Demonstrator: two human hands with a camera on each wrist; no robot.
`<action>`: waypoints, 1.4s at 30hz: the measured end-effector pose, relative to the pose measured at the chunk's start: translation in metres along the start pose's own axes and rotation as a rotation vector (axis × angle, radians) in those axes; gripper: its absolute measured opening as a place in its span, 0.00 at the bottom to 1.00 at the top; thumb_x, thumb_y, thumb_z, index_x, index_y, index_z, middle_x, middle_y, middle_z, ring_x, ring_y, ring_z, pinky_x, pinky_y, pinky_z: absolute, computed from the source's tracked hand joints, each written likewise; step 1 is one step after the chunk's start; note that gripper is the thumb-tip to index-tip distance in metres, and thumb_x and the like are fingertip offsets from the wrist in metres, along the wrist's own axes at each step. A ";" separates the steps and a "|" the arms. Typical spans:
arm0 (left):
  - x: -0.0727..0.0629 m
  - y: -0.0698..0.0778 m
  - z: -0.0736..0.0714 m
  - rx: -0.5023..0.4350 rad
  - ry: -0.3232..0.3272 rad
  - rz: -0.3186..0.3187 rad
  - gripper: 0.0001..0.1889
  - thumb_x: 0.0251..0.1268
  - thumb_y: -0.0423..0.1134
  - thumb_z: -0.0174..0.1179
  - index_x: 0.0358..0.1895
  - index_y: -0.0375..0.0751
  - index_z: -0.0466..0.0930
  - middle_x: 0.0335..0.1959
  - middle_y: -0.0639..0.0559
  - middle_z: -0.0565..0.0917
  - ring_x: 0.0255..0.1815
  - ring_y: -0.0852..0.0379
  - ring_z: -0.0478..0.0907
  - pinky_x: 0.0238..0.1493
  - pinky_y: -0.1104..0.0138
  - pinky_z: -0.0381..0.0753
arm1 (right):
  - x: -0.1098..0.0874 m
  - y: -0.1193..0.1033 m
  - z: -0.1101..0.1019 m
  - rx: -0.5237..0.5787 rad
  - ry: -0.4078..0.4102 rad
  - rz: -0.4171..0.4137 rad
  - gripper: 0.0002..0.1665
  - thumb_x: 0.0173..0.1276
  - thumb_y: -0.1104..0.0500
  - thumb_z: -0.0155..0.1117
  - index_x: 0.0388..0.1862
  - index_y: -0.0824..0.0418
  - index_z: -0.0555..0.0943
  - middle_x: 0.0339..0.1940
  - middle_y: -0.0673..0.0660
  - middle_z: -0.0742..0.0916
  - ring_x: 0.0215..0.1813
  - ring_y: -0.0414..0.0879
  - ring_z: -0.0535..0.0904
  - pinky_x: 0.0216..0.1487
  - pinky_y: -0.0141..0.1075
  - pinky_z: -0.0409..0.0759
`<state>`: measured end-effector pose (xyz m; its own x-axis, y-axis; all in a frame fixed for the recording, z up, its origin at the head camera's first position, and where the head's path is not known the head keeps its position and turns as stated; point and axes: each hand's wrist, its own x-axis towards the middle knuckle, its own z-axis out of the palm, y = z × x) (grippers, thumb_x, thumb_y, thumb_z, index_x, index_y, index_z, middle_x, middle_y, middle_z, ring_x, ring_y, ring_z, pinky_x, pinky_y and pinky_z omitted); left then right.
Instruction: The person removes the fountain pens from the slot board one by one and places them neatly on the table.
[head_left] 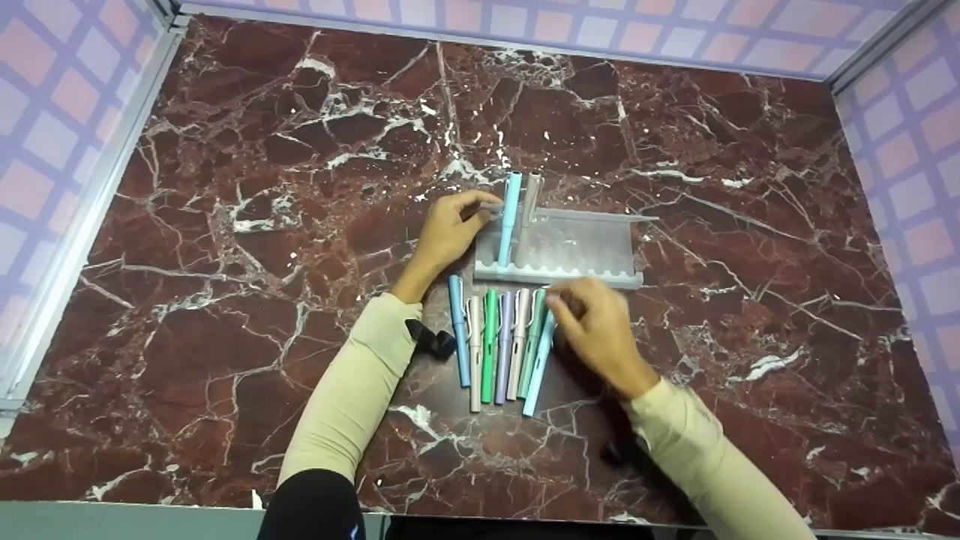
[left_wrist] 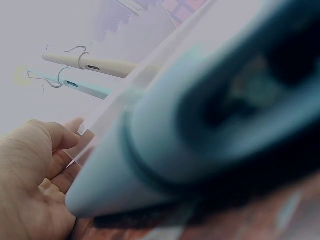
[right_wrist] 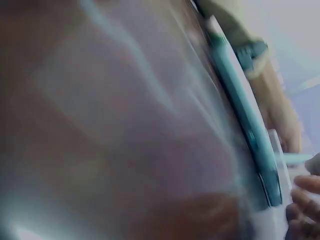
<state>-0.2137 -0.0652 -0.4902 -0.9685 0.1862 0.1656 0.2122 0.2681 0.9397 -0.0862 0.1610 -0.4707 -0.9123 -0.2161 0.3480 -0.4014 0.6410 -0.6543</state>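
My left hand (head_left: 450, 229) pinches the left end of a clear pen stand (head_left: 577, 244), thumb and fingers at its edge in the left wrist view. A light blue pen (head_left: 510, 217) and a brown-grey pen (head_left: 531, 199) lean upright in the stand's left slots. In front lies a row of capped pens, among them a green pen (head_left: 489, 352) and a purple pen (head_left: 505, 352). Over the cap end of the rightmost light blue pen (head_left: 538, 375) is my right hand (head_left: 596, 326), its bent fingertips close beside that pen in the right wrist view.
A blue pen (head_left: 459, 337) lies at the row's left end, near the left wrist's black camera (head_left: 431, 339). Dark red marbled tabletop (head_left: 300, 187) surrounds everything. Checkered panels (head_left: 570, 26) border the back and both sides.
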 end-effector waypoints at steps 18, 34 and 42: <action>0.002 0.003 0.000 -0.008 -0.010 -0.006 0.08 0.68 0.32 0.63 0.47 0.39 0.86 0.45 0.46 0.89 0.46 0.54 0.84 0.55 0.69 0.81 | 0.081 0.002 0.014 0.211 -0.238 0.290 0.12 0.68 0.60 0.70 0.48 0.63 0.85 0.41 0.58 0.90 0.40 0.48 0.87 0.46 0.38 0.86; 0.001 0.000 0.001 0.014 0.001 -0.015 0.08 0.67 0.33 0.64 0.46 0.40 0.87 0.47 0.46 0.89 0.51 0.54 0.83 0.60 0.67 0.79 | 0.066 0.016 0.009 0.216 -0.118 0.167 0.10 0.69 0.61 0.68 0.46 0.65 0.85 0.38 0.59 0.91 0.42 0.49 0.88 0.48 0.37 0.87; 0.001 0.001 0.001 0.013 -0.009 -0.030 0.08 0.67 0.31 0.63 0.47 0.41 0.87 0.47 0.47 0.89 0.50 0.54 0.83 0.58 0.67 0.80 | 0.057 0.028 0.000 0.197 -0.010 0.117 0.10 0.69 0.61 0.68 0.43 0.67 0.85 0.37 0.60 0.91 0.38 0.51 0.88 0.44 0.36 0.87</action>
<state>-0.2144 -0.0639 -0.4897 -0.9732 0.1867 0.1344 0.1848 0.2861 0.9402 -0.1498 0.1665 -0.4692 -0.9538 -0.1569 0.2563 -0.3005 0.5057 -0.8087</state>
